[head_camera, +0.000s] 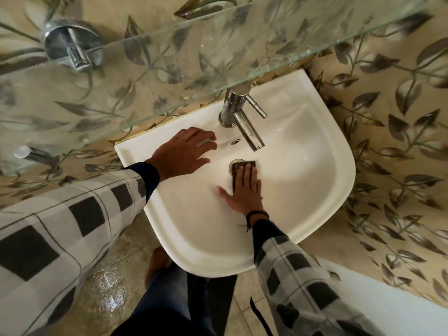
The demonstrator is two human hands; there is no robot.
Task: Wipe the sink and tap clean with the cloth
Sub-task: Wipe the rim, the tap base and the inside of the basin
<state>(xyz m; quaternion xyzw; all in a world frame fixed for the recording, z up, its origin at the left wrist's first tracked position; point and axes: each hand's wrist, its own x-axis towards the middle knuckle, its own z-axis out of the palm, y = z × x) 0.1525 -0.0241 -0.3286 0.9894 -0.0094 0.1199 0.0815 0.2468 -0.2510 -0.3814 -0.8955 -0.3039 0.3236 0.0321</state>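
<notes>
At the far left a chrome bracket (pixel 72 47) carries a glass shelf (pixel 169 69) that overhangs the far edge of the white sink (pixel 194 251). The left hand (pixel 184 151) rests flat on the sink's far left ledge, its fingers straight and spread apart, holding nothing. To its right, down in the basin, the right hand (pixel 242 190) presses the dark cloth (pixel 249 164) flat against the bottom. Its fingers lie straight and close together on top of the cloth, with the thumb out to the left. The cloth partly covers the drain (pixel 232 164), just near of the tap (pixel 242 117) spout.
</notes>
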